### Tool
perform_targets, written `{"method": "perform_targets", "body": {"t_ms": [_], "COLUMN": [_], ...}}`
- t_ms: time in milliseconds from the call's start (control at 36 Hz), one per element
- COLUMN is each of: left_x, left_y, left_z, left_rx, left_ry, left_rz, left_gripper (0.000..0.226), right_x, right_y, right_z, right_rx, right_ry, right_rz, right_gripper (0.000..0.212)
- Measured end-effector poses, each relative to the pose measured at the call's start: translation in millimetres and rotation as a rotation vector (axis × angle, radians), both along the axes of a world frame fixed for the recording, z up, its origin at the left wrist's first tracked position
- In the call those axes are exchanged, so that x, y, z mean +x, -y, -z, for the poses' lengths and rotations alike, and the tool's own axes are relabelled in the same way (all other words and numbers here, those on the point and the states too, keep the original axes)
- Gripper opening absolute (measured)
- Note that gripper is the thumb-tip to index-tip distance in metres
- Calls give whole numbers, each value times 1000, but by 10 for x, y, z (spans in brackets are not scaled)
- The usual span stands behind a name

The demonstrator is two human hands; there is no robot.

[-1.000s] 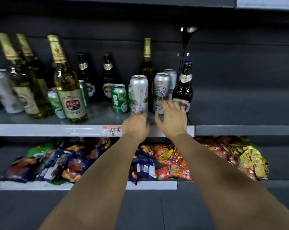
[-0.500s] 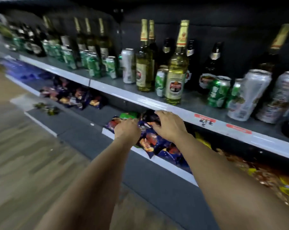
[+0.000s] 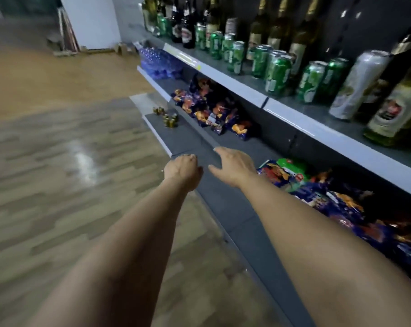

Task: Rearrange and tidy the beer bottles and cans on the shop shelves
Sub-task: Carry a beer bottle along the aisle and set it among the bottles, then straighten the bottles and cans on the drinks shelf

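Green beer cans (image 3: 277,75) stood in loose clusters along the grey drinks shelf (image 3: 301,125), with tall gold-foiled bottles (image 3: 301,38) behind them and a silver can (image 3: 358,84) further along the same shelf, beside a large pale-labelled bottle (image 3: 398,109) at the shelf's front edge. Below that shelf lay blue and orange snack bags (image 3: 214,112), and below those, a bare grey ledge. Both hands hovered in front of that ledge, well under the drinks shelf and touching nothing: the left hand (image 3: 182,169) was loosely curled and empty, the right hand (image 3: 232,166) spread with its fingers apart, also empty.

The person appeared to be moving along the shelf toward the green cans. To do the step well, both hands would need to rise to the drinks shelf, grip cans around their bodies rather than the rims, and slide them into even rows with labels forward, keeping clear of the bottles behind, which could tip if nudged.
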State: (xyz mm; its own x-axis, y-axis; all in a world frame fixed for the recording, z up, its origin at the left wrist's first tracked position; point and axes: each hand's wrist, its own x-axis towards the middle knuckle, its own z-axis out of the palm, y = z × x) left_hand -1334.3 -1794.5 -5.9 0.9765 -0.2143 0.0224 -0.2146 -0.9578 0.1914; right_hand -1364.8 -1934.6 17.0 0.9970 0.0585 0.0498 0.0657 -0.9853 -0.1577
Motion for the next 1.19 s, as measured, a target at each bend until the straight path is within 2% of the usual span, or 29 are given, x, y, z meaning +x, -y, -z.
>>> {"method": "perform_targets", "body": {"t_ms": [250, 500, 833, 1194], "left_x": [820, 2087, 3789, 5380], "left_y": [-681, -875, -983, -1602], "left_z": [267, 459, 257, 408], "left_rx": [28, 40, 51, 64], "left_ry": [-48, -70, -60, -95], "left_rz": [-125, -229, -323, -375], "left_gripper": [41, 41, 41, 42], "right_x": [1029, 2405, 4299, 6036], "right_y": [-603, -698, -704, -1270], "right_z": [247, 384, 309, 541], "right_rx": [-14, 5, 4, -17], "right_ry": [-91, -96, -113, -164], "right_rz": [-100, -165, -236, -296], "right_gripper": [55, 52, 54, 56]}}
